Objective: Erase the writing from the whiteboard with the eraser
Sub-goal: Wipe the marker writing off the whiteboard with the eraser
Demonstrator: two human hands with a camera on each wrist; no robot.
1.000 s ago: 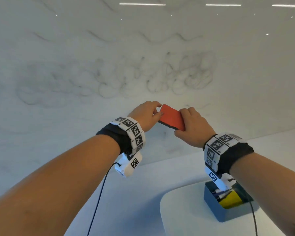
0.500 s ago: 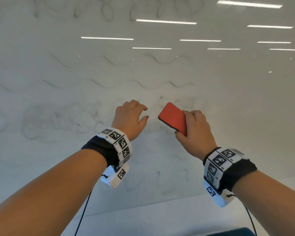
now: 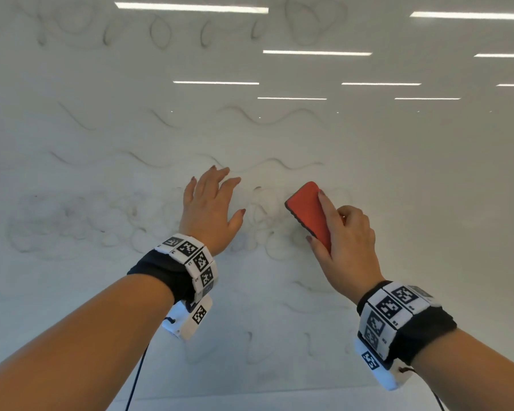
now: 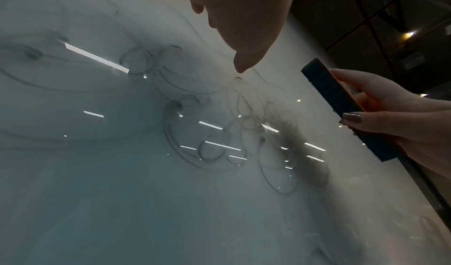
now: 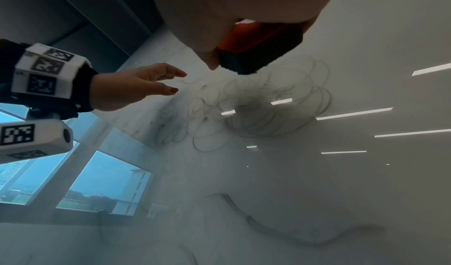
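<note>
The whiteboard (image 3: 398, 203) fills the head view, marked with faint grey loops (image 3: 261, 221) and wavy lines (image 3: 279, 120). My right hand (image 3: 318, 218) grips a red eraser (image 3: 304, 209), thumb on its lower edge and index finger along its back. The dark felt side (image 4: 341, 103) faces the board beside the loops (image 4: 209, 151); whether it touches the board I cannot tell. My left hand (image 3: 217, 200) is held open with fingers spread, just left of the eraser and close to the board. In the right wrist view, the eraser (image 5: 256, 47) hangs over the scribbles (image 5: 268, 111), and the left hand (image 5: 136, 87) is empty.
More smudged loops (image 3: 72, 221) spread to the left, a row of ovals (image 3: 161, 34) runs along the top, and short squiggles (image 3: 255, 348) lie below the hands. Ceiling lights reflect in the board. A window (image 5: 97, 182) borders the board's left side.
My left hand has let go of the eraser, moved left and spread its fingers. Both hands rose toward the board, and the right hand carried the eraser beside the loops. The table dropped out of view.
</note>
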